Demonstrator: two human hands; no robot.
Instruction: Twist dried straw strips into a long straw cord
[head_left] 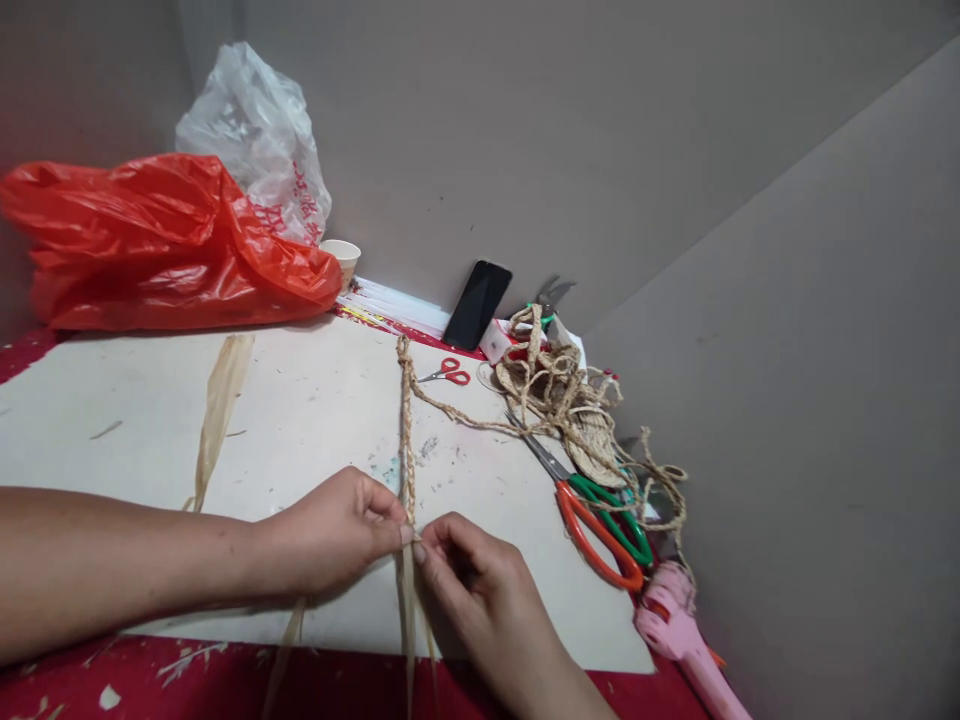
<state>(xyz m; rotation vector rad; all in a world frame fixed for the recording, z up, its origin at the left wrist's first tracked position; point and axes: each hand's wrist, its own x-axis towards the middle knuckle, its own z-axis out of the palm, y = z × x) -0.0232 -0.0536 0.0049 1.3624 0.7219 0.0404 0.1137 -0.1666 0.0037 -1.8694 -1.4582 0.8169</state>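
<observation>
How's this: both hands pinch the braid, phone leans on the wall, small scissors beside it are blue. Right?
No: the head view shows the small scissors red, not blue. The left hand and right hand do pinch the braid; the phone leans on the wall.

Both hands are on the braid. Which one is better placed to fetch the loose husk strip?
Left, probably. The husk strip lies left of the braid, near the left hand. The right hand would have to cross over the braid, which both pinch at its near end.
</observation>
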